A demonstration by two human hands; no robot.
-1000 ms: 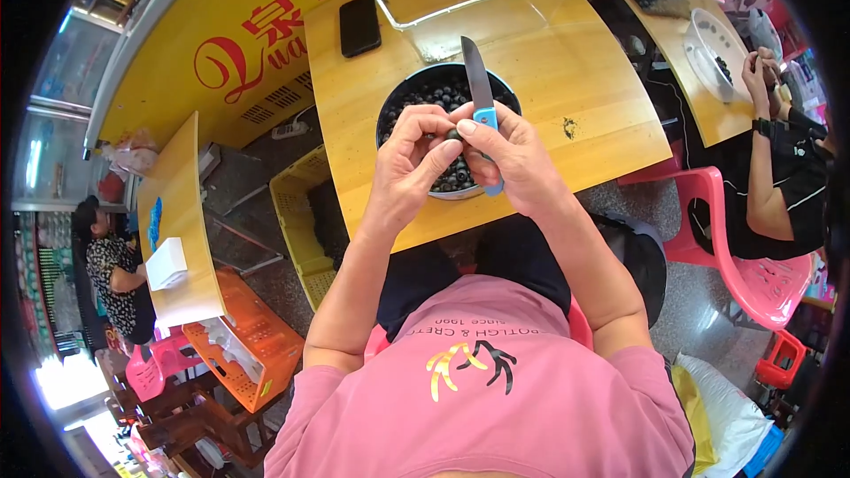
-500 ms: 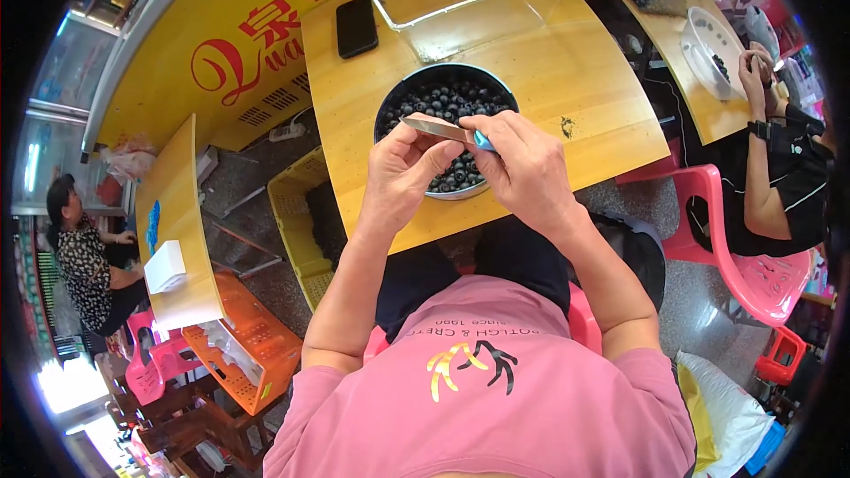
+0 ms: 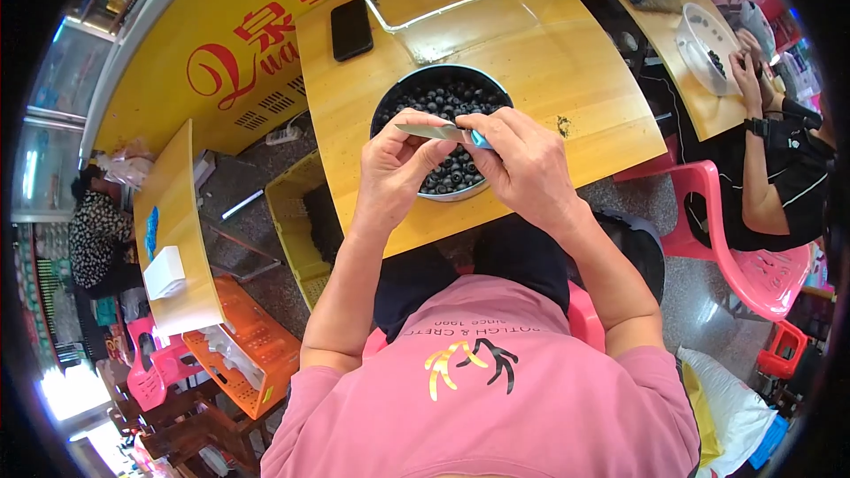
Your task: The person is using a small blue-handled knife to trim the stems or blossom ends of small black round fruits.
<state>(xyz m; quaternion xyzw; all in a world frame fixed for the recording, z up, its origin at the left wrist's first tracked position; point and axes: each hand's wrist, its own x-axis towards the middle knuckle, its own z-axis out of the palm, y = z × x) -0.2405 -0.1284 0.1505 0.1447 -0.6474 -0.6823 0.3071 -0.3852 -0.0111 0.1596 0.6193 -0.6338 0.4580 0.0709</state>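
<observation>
One knife (image 3: 434, 132) sits mid-frame above a bowl (image 3: 395, 91) of dark round fruit (image 3: 452, 179); I see the right hand (image 3: 534, 161) with its grip closed on the blue handle (image 3: 481, 139), but can't tell if the left hand (image 3: 396, 165) holds anything. I judge the knife light, stiff, safest by its handle.

Room lies right of the bowl (image 3: 453, 196) (knife (image 3: 443, 133) above).

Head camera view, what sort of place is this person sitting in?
It looks like a small shop or eatery, though I can't be sure: there are wooden tables, pink plastic chairs and a yellow panel with large red lettering.
</observation>
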